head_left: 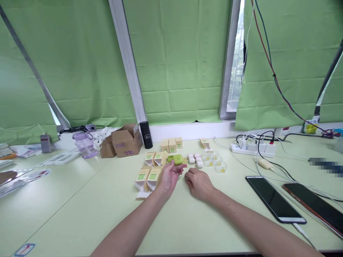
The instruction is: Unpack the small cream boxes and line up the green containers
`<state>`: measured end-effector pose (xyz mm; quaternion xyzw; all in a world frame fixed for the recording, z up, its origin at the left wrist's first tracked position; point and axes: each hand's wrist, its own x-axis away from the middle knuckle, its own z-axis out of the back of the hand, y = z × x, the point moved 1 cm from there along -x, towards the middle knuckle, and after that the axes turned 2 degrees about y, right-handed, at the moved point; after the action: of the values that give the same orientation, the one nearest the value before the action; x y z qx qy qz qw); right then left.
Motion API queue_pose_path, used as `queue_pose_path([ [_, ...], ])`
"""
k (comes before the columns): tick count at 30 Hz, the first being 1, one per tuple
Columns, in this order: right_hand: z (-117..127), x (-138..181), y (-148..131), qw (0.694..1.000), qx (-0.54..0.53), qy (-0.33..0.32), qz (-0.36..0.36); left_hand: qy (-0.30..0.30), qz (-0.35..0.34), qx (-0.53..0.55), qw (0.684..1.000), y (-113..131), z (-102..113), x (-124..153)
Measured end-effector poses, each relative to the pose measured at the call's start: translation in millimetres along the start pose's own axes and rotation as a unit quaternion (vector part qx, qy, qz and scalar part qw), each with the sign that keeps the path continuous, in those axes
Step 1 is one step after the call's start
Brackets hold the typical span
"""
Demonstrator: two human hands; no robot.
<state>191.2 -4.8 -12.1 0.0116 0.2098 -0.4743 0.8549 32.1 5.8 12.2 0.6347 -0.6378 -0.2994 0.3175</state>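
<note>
My left hand (168,177) is turned palm up over the table, thumb raised and fingers stretched to the right; I see nothing held in it. Just beyond its fingertips lie bright green pieces (176,159) and small yellowish bits (185,160). My right hand (198,182) rests on the table with its fingers curled under, so anything in them is hidden. Several small cardboard boxes (153,175) with green labels stand left of my left hand, flaps open. White and pinkish rounded pieces (198,160) and clear plastic cups (220,166) with yellow spots lie beyond my right hand.
More small boxes (172,144) stand behind. A black bottle (146,135), an open carton (126,141) and a purple jug (85,144) line the back left. On the right are a power strip (254,150), cables, a phone (274,198) and another phone (316,205).
</note>
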Motion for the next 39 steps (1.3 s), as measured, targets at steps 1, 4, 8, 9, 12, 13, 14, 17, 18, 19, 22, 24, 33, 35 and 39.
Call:
queue_pose_path([
  [1, -0.1, -0.5, 0.4, 1.000, -0.002, 0.007, 0.006, 0.001, -0.002, -0.001, 1.000, 0.5, 0.0, -0.1],
  [4, -0.5, -1.0, 1.2, 0.999, -0.009, 0.026, 0.024, -0.006, -0.012, -0.009, 1.000, 1.0, 0.1, 0.0],
  [8, -1.2, -0.9, 0.8, 0.999, -0.013, 0.029, 0.028, -0.012, -0.039, -0.062, 0.997, 0.7, 2.1, -1.9],
  [9, -1.4, -0.9, 0.5, 0.999, -0.014, 0.028, 0.026, -0.007, -0.054, -0.091, 0.994, 0.9, 3.3, -3.1],
  [12, -1.3, -0.7, -0.5, 0.999, -0.016, 0.024, 0.022, 0.024, -0.131, -0.229, 0.964, 3.1, 7.3, -6.9],
  [13, -1.2, -0.7, -0.8, 0.999, -0.015, 0.022, 0.021, 0.035, -0.164, -0.290, 0.942, 4.2, 8.5, -7.4],
  [14, -1.0, -0.6, -1.0, 1.000, -0.013, 0.019, 0.020, 0.044, -0.195, -0.356, 0.913, 5.4, 9.3, -7.2],
  [17, -0.4, -0.6, -1.1, 1.000, -0.009, 0.014, 0.018, 0.051, -0.263, -0.548, 0.792, 9.1, 10.0, -2.7],
  [18, -0.2, -0.6, -1.1, 1.000, -0.008, 0.013, 0.017, 0.048, -0.274, -0.602, 0.748, 10.2, 9.7, -0.5],
  [19, -0.2, -0.6, -1.0, 1.000, -0.007, 0.012, 0.016, 0.042, -0.282, -0.649, 0.706, 11.3, 9.2, 1.9],
  [22, -0.2, -0.8, -0.8, 1.000, -0.004, 0.009, 0.012, 0.014, -0.286, -0.738, 0.610, 13.2, 7.7, 6.9],
  [24, -0.2, -0.9, -0.8, 1.000, -0.004, 0.008, 0.011, -0.004, -0.278, -0.759, 0.589, 13.5, 7.5, 7.6],
  [33, -0.8, -2.1, -1.6, 1.000, 0.005, -0.003, 0.002, -0.016, -0.252, -0.735, 0.629, 8.7, 14.5, 0.0],
  [35, -1.3, -2.2, -1.2, 1.000, 0.004, -0.002, 0.002, -0.015, -0.255, -0.722, 0.643, 8.0, 15.8, -1.0],
  [39, -1.7, -2.0, -0.3, 1.000, -0.002, -0.002, 0.004, -0.025, -0.249, -0.767, 0.591, 7.2, 15.3, -1.1],
])
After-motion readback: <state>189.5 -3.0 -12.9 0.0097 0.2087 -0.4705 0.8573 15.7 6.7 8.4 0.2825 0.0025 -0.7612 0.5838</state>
